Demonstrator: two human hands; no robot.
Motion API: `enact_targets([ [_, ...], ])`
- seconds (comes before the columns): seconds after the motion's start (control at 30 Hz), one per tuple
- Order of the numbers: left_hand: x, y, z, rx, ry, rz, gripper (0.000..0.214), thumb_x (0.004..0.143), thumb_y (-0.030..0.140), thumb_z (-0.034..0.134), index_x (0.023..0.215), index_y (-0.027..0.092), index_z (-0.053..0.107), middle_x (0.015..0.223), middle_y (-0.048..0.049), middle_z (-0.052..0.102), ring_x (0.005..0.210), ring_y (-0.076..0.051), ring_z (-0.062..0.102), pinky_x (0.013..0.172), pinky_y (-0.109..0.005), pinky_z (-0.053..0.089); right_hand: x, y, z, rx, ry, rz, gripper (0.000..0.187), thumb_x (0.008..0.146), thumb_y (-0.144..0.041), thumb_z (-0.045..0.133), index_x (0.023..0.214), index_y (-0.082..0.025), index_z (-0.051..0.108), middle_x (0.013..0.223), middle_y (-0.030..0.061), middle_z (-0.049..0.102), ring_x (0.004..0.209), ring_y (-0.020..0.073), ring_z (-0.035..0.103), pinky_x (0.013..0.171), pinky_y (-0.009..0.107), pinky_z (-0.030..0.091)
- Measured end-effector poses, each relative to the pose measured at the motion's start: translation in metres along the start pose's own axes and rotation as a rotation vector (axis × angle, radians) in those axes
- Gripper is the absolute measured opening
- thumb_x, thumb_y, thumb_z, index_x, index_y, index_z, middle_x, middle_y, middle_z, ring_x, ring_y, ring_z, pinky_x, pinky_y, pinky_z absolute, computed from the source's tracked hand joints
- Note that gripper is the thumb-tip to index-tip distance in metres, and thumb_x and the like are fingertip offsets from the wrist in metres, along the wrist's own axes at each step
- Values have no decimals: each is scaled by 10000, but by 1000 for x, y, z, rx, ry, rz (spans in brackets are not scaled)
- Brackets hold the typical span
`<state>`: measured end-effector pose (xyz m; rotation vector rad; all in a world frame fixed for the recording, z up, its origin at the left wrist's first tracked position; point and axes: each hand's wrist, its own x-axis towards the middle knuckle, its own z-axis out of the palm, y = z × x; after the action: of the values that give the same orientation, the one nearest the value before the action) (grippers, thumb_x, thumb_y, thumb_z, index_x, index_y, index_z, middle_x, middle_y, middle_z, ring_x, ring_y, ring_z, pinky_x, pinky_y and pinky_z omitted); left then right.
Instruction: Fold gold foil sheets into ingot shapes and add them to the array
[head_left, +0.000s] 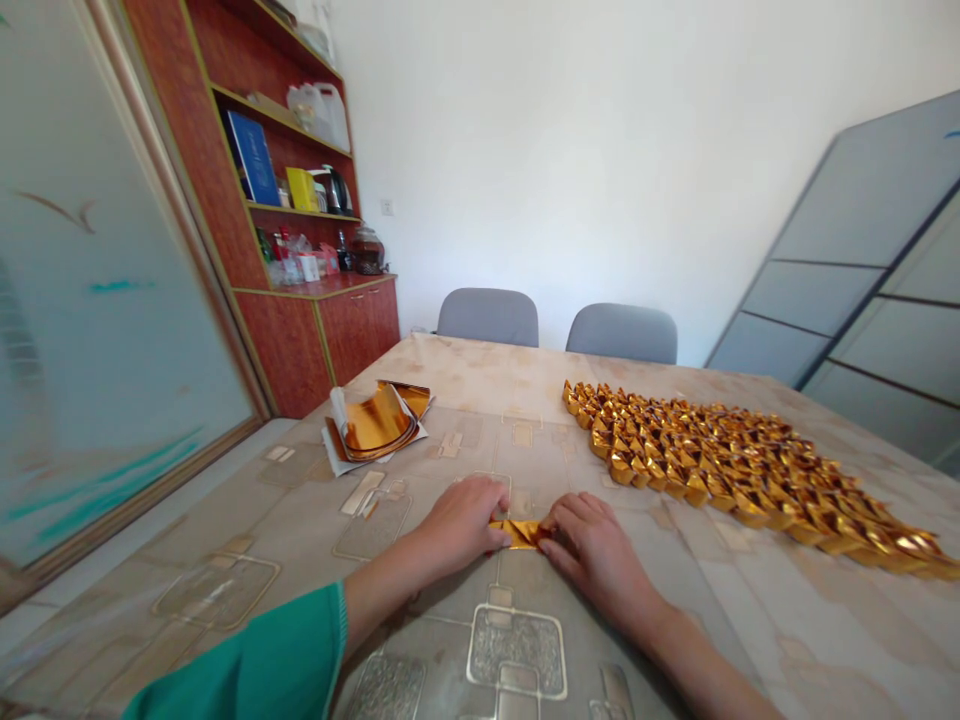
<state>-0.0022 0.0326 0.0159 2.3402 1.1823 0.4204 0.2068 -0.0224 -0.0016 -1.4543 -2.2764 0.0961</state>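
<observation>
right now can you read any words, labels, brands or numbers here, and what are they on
No words can be read clearly.
blue book: cover marks too small to read
yellow box: no readable print
bottles and packets: labels too small and blurred to read
folded gold foil: no print visible

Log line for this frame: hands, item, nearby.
left hand: on folded gold foil | right hand: on same foil | nearby: pile of folded foil pieces, foil sheet stack
</observation>
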Motion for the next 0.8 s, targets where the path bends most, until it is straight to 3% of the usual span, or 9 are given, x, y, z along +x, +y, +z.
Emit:
enact_targets([
  [0.1,3,-3,0,-90,-24,-26,106,669,161,687,741,183,614,770,-10,607,760,-196,548,674,-284,389,-2,3,3,49,-3,19,36,873,-201,625,901,-221,637,903,28,649,888,215,594,790,346,459],
  [0.23,8,-10,9,-315,-72,-55,77,666,173,643,721,176,589,643,28,574,628,-148,532,554,-230,362,-2,9,9,177,88,100,284,814,-202,661,1095,-211,620,975,57,666,922,240,612,816,383,486],
  [0.4,12,-12,15,-554,10,-58,119,662,221,625,695,178,519,638,43,522,594,-121,488,553,-228,356,14,6,14,620,132,261,35,851,-250,556,866,-238,585,814,36,682,765,231,646,679,349,518],
  [0.6,11,-10,11,-726,58,-59,191,673,307,651,761,162,562,673,23,567,623,-126,511,598,-241,384,24,-2,12,1054,212,362,184,766,-378,681,814,-262,546,754,4,639,708,222,615,627,321,487],
  [0.8,11,-6,11,-859,90,-127,290,652,408,723,737,136,668,663,-12,628,612,-136,523,591,-247,370,19,2,20,1298,235,457,270,662,-386,811,793,-266,608,735,-9,645,680,201,591,637,304,455],
])
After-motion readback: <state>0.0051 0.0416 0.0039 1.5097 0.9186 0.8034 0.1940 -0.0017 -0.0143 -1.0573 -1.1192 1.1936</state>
